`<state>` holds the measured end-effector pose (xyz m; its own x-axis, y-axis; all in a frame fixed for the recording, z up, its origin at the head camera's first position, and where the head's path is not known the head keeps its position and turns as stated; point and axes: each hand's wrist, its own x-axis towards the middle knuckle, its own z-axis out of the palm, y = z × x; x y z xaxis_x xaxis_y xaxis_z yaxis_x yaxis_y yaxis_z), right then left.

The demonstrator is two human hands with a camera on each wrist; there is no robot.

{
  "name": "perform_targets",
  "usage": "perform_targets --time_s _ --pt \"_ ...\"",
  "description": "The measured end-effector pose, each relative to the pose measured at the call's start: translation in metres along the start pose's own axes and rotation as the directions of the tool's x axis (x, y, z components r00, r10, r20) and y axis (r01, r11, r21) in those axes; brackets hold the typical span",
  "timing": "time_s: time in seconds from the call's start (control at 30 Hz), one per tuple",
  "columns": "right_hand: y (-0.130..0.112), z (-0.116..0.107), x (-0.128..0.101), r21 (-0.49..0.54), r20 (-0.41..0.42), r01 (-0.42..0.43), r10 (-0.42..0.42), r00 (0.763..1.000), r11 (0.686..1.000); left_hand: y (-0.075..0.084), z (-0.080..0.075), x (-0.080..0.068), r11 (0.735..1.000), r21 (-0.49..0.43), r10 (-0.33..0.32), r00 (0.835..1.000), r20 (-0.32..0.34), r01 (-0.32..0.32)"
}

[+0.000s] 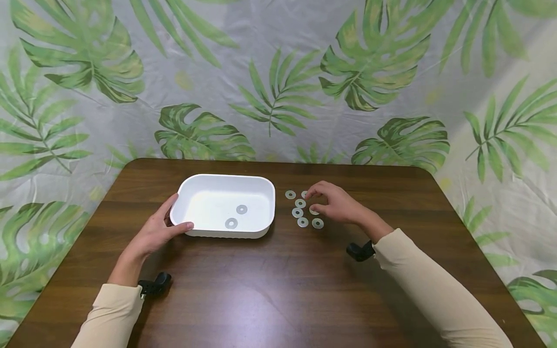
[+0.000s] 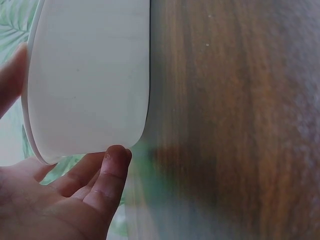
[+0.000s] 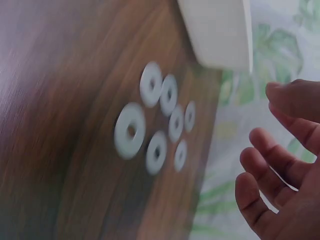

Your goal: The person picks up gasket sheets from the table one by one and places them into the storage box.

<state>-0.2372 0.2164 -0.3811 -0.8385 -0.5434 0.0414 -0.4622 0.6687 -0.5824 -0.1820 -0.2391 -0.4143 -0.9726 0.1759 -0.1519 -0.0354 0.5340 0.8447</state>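
A white plastic tub (image 1: 226, 234) stands on the table, with two flat metal washers, one further back (image 1: 241, 209) and one nearer (image 1: 231, 223), lying inside it. My left hand (image 1: 153, 232) holds the tub's near left corner, thumb over the front rim and fingers along the end wall. In the left wrist view, fingertips touch the outer wall (image 2: 90, 80). Several more washers (image 3: 131, 131) lie spread on the wood to the right of the tub. Over them hovers my right hand (image 1: 337, 203), fingers loosely bent and apart from the thumb, with nothing between them.
The brown wooden table (image 1: 261, 299) ends at a back edge just behind the tub and washers. A leaf-patterned cloth (image 1: 278, 87) hangs behind it. A dark wrist device sits on each wrist, one left (image 1: 155, 284) and one right (image 1: 361, 251).
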Motion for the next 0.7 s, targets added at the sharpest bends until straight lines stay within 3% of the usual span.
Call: perform_targets --time_s 0.3,0.47,0.7 --pt "0.040 -0.005 -0.001 -0.013 -0.014 -0.155 0.155 0.988 0.988 0.002 0.000 0.000 1.000 0.015 0.004 1.000 0.003 -0.004" --pt "0.047 -0.003 -0.001 0.006 -0.008 -0.172 0.172 0.985 0.985 0.003 0.001 0.000 1.000 0.012 0.003 1.000 0.007 -0.003" --pt "0.048 0.005 0.000 0.001 0.005 -0.135 0.135 0.991 0.991 0.002 0.000 -0.001 1.000 0.015 -0.002 1.000 0.005 0.002"
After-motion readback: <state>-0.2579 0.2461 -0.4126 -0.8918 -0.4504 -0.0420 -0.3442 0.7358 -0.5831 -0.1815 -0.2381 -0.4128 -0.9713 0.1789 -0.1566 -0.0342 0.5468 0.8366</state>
